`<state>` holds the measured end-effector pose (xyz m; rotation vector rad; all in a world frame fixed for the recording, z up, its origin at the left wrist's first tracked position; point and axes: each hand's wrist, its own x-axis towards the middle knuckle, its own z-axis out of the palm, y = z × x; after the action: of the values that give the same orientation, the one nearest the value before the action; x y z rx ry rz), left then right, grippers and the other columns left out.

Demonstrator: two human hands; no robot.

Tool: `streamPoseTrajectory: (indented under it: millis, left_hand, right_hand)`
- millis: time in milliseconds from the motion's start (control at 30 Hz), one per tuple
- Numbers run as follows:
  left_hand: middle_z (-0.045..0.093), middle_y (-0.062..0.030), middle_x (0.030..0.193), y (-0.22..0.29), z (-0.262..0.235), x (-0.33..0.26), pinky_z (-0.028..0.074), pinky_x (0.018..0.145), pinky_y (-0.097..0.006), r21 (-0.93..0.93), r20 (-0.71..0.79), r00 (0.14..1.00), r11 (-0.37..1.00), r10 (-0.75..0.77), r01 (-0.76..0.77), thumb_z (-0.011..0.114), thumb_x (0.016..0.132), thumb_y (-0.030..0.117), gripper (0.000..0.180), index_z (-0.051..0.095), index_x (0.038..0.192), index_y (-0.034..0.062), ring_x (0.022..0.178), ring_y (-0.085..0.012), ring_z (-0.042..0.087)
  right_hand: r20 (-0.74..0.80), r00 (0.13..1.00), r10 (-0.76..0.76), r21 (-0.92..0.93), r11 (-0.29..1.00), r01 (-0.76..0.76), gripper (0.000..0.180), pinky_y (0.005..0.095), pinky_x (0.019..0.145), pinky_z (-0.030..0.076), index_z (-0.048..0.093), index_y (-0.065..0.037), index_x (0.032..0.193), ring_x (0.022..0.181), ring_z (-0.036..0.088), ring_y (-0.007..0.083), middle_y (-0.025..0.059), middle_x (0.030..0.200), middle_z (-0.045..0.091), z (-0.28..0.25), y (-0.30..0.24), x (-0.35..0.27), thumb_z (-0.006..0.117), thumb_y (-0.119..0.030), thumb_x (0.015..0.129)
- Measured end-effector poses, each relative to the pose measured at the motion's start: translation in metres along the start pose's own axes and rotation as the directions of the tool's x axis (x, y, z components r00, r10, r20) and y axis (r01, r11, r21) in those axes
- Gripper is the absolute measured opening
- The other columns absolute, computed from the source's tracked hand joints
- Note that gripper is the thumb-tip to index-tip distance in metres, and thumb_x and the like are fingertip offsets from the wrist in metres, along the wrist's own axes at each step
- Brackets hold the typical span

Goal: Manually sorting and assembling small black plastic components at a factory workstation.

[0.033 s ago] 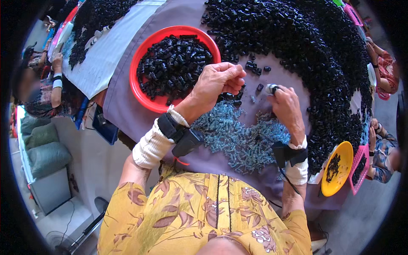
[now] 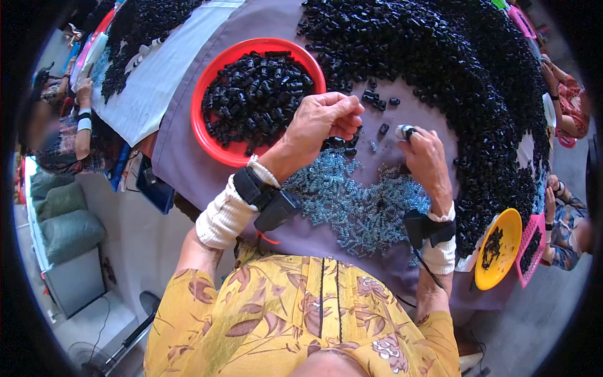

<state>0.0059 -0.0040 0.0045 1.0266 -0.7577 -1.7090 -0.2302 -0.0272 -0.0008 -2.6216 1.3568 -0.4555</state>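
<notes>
While you sit at the table [image 2: 188,144] with its grey-purple cover, the biggest thing before you is the great heap of small black parts [image 2: 465,81], curving from the top centre round to your right and down toward the table's near right edge. A white sheet [image 2: 163,69] lies over the far left of the table, with a second spread of black parts [image 2: 135,28] on it.

Next in size: the round red tray [image 2: 210,141], left of centre, holding a mound of the same black pieces [image 2: 254,97]. Nearer your body, a loose patch of small blue-grey springs [image 2: 352,204] lies on the cover between your two forearms.

At the right edge, a yellow dish [image 2: 502,242] and a pink basket [image 2: 532,248] each hold a few dark pieces, near another person's arm [image 2: 559,213]. Another person sits at far left [image 2: 78,119].

Your left hand [image 2: 323,122] hovers just beside the tray's near right rim, fingers curled closed into a loose fist; what it has hold of, if anything, you cannot tell from here. Your right hand [image 2: 427,160] rests at the upper edge of the spring patch, fingertips pinched on one small part [image 2: 405,132], black with a pale end. A few stray black pieces [image 2: 377,99] lie scattered between both hands and the heap. Both wrists wear black strapped devices over white cuffs.
</notes>
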Motion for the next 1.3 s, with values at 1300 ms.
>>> streamPoseTrajectory:
  millis: [1300]
  left_hand:
    - [0.063, -0.0039, 0.082, -0.015, 0.026, -0.001, 0.05, 0.066, -0.022, 0.21, 0.197, 0.98, 0.977, -0.026, -0.016, 0.063, 0.086, 0.018, 0.021, 0.062, 0.097, -0.0004, 0.07, -0.0087, 0.059]
  right_hand:
    - [-0.239, 0.966, -0.095, 0.357, 0.917, 0.178, 0.015, 0.0382, 0.069, 0.041, 0.057, -0.001, 0.073, 0.066, 0.055, 0.0298, 0.013, 0.071, 0.058, -0.024, -0.029, 0.007, 0.064, -0.013, 0.077]
